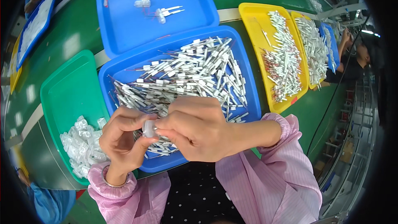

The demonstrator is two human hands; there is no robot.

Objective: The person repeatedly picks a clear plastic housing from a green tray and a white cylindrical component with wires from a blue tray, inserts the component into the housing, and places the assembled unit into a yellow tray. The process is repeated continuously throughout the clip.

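Note:
Between the thumb and forefinger of my left hand (pixel 121 135) is a small clear plastic housing (pixel 149 129). My right hand (pixel 201 128) is closed in a pinch at the housing's right side; its fingers mostly hide what they hold, apart from a small pale tip. Both hands are over the front of a blue tray (pixel 253 95) heaped with thin white stick-like parts (pixel 186 76) with wires. To the left, a green tray (pixel 54 93) has a pile of clear plastic housings (pixel 83 143) at its near end.
Behind is another blue tray (pixel 124 25) with several joined pieces (pixel 163 14). At right, a yellow tray (pixel 253 20) holds more white stick parts (pixel 284 64), beside further trays. A person (pixel 352 58) works at far right; a blue sleeve (pixel 52 201) shows at lower left.

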